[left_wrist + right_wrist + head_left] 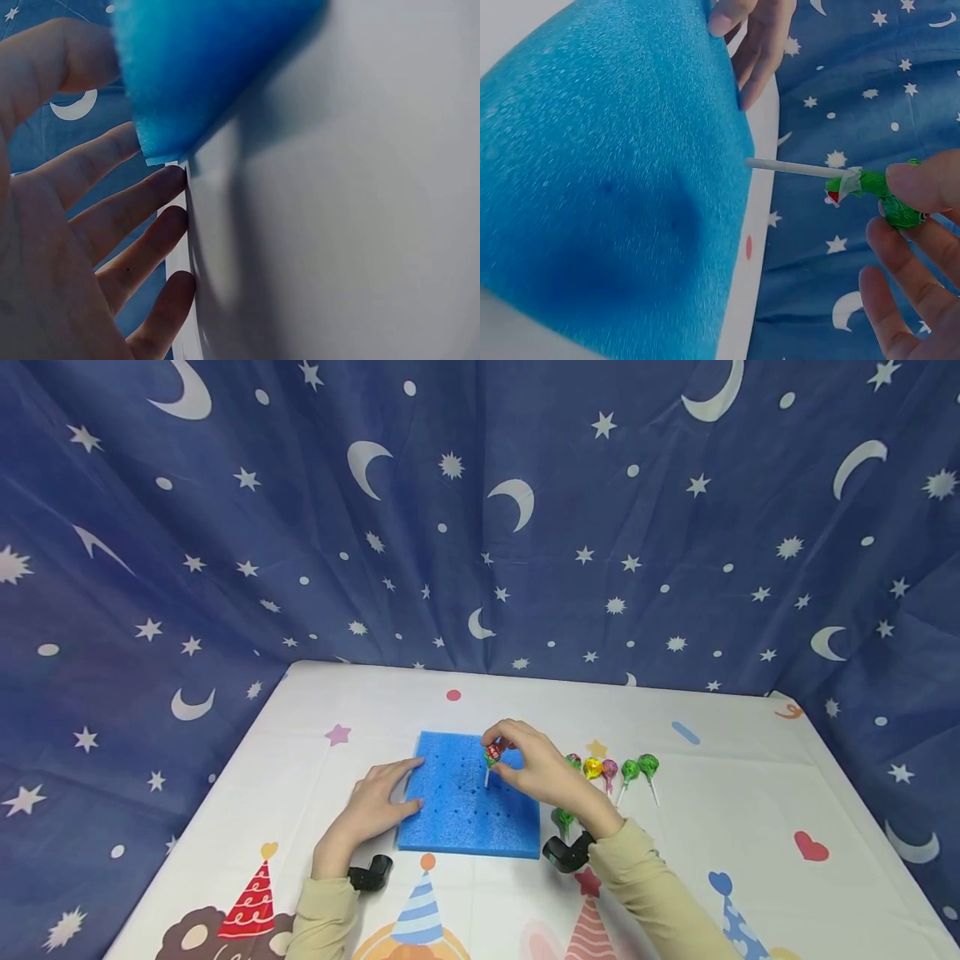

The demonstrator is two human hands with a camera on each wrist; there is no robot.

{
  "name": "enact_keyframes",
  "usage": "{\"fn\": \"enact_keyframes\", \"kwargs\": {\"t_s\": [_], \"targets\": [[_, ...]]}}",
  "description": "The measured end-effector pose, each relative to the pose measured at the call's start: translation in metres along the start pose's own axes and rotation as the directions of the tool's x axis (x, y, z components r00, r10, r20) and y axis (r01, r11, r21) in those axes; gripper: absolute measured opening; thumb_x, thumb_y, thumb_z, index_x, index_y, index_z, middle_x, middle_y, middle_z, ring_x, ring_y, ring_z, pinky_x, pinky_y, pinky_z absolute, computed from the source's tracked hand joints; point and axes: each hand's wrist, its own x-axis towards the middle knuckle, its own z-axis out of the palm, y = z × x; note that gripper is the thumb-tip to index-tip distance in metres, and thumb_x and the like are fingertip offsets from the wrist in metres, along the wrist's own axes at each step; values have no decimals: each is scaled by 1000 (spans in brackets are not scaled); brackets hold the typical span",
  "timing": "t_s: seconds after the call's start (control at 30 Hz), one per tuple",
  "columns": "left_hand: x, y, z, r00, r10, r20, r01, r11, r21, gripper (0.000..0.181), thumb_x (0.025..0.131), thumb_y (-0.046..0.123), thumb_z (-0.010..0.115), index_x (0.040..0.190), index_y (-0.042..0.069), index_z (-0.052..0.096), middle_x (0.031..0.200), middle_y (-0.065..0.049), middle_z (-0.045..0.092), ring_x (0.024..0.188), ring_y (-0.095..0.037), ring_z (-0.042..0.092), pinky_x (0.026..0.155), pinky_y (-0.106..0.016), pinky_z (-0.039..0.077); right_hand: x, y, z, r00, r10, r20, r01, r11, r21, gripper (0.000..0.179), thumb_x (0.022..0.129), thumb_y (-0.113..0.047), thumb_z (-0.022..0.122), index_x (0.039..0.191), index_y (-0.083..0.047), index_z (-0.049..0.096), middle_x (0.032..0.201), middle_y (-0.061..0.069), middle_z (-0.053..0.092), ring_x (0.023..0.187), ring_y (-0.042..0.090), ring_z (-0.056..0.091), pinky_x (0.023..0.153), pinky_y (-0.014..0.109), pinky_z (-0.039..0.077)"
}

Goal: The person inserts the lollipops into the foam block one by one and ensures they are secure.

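Note:
A lollipop (492, 755) in a green and red wrapper is pinched by its head between the thumb and fingers of my right hand (543, 768). Its white stick (795, 168) points down at the blue foam board (450, 835), above the board's middle in the head view. Small dark holes dot the board in rows. My left hand (375, 806) rests at the board's left edge, thumb and forefinger spread along it. In the left wrist view its other fingers (150, 240) stretch out loosely beside the foam corner (169, 127).
Right of the board lie several lollipops: a yellow one (592, 767), a pink one (609, 770) and green ones (648, 765). Another green lollipop (564, 820) lies close to the board's right edge, under my right forearm. A party-print cloth (735, 810) covers the table; a starry blue curtain (480, 552) hangs behind.

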Motion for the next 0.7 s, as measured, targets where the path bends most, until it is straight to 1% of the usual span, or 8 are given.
{"fn": "enact_keyframes", "kwargs": {"t_s": [0.27, 0.53, 0.7], "targets": [[0, -1, 0, 1000, 3, -6, -3, 1000, 2, 62, 85, 27, 67, 143, 16, 46, 147, -13, 47, 136, -37, 37, 105, -63, 29, 19, 0, 7, 1000, -19, -5, 19, 997, 76, 30, 82, 1, 69, 108, -9, 59, 105, 3, 63, 95, 17, 59, 92, 43, 51], [0, -3, 2, 1000, 6, -10, -6, 1000, -3, 62, 84, 27, 66, 142, 16, 47, 147, -13, 47, 136, -38, 37, 105, -63, 28, 31, 4, 18, 1000, -13, -10, 14, 994, 112, 29, 83, 2, 69, 107, -9, 57, 106, 7, 64, 95, 21, 60, 92, 47, 50], [0, -1, 0, 1000, 2, -9, -2, 1000, 0, 61, 85, 28, 67, 142, 16, 48, 147, -13, 47, 135, -38, 37, 105, -63, 29, 37, 6, 25, 1000, 1, -10, 1, 992, 123, 28, 83, 1, 68, 107, -8, 57, 105, 6, 63, 96, 21, 60, 94, 47, 50]]}}
